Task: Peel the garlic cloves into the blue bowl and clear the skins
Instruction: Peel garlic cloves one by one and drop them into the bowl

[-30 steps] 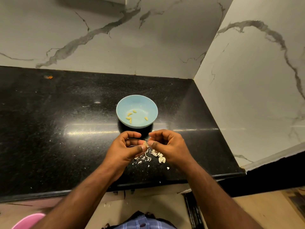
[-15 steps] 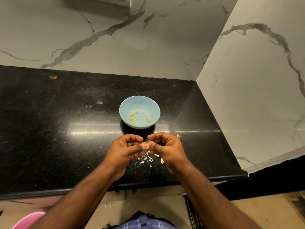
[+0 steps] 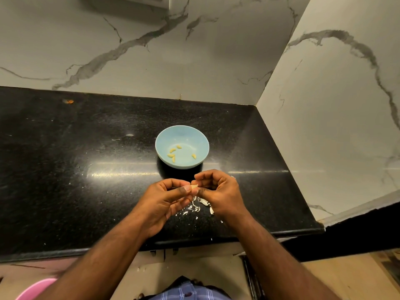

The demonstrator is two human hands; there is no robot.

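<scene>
The blue bowl (image 3: 182, 135) stands on the black counter, with several peeled yellow cloves (image 3: 172, 155) lying in it. Just in front of the bowl, my left hand (image 3: 166, 201) and my right hand (image 3: 218, 193) meet above the counter. Between their fingertips they pinch one small pale garlic clove (image 3: 194, 187). Most of that clove is hidden by my thumbs. White garlic skins (image 3: 198, 205) lie scattered on the counter under and between my hands.
The black granite counter (image 3: 86, 169) ends at a marble wall behind and another on the right. Its front edge runs just below my wrists. A pink tub (image 3: 34, 290) shows at the bottom left, below the counter. A small orange scrap (image 3: 68, 101) lies far left.
Both hands have stayed in front of the bowl, working the clove between the fingertips. The clove's pale tip now shows more between the thumbs.
</scene>
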